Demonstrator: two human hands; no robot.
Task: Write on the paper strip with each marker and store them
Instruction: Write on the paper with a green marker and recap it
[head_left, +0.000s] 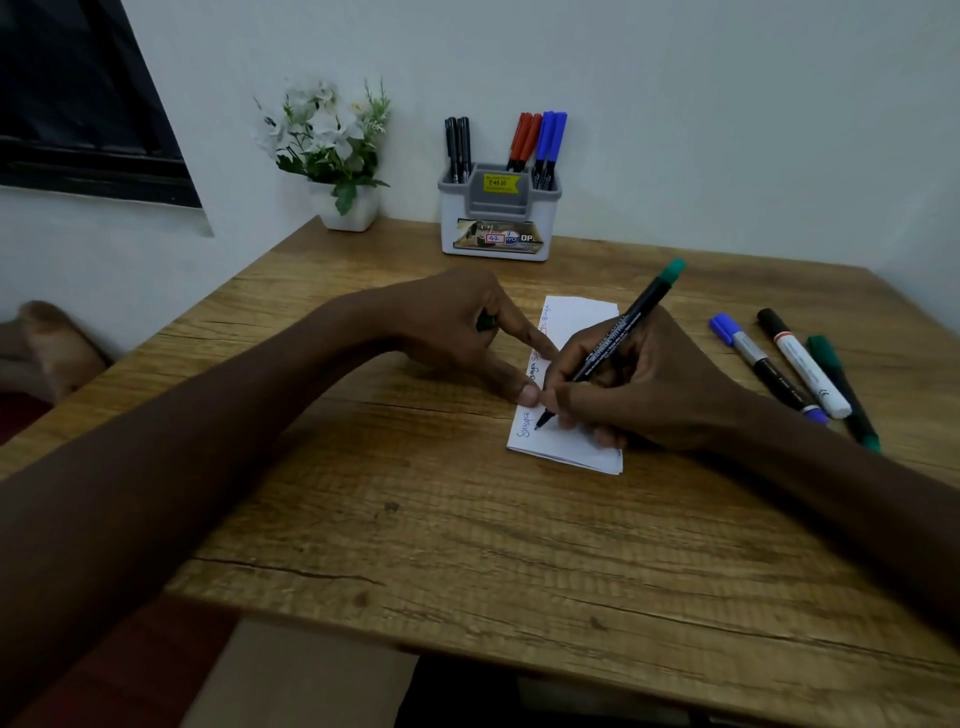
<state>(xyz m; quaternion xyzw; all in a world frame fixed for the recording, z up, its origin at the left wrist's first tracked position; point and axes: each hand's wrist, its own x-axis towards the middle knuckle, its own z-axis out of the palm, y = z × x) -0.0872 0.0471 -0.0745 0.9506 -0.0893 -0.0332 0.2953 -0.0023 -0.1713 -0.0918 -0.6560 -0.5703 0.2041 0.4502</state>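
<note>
Head cam: the right hand (654, 384) has the green marker (639, 307) in a normal writing pinch, fingers curled round the barrel. The tip is down on the paper strip (582, 317) near its 7 o'clock corner, and the green tail end pokes up toward 1 o'clock. The strip lies mid-table (467, 545), mostly under that hand, with a few scribbles along its left edge.

The left hand (452, 322) comes in from 9 o'clock. Its fingertips press the strip's left edge, and the other fingers are curled round a small dark green thing, looks like the green cap (485, 322).

At 3 o'clock of the strip, three loose pens lie side by side: a blue marker (763, 364), a white marker (802, 369) and another green pen (841, 389). The pen holder (498, 228) sits at 12 o'clock with black, red and blue pens standing in it. The flower pot (348, 208) is at 11.
</note>
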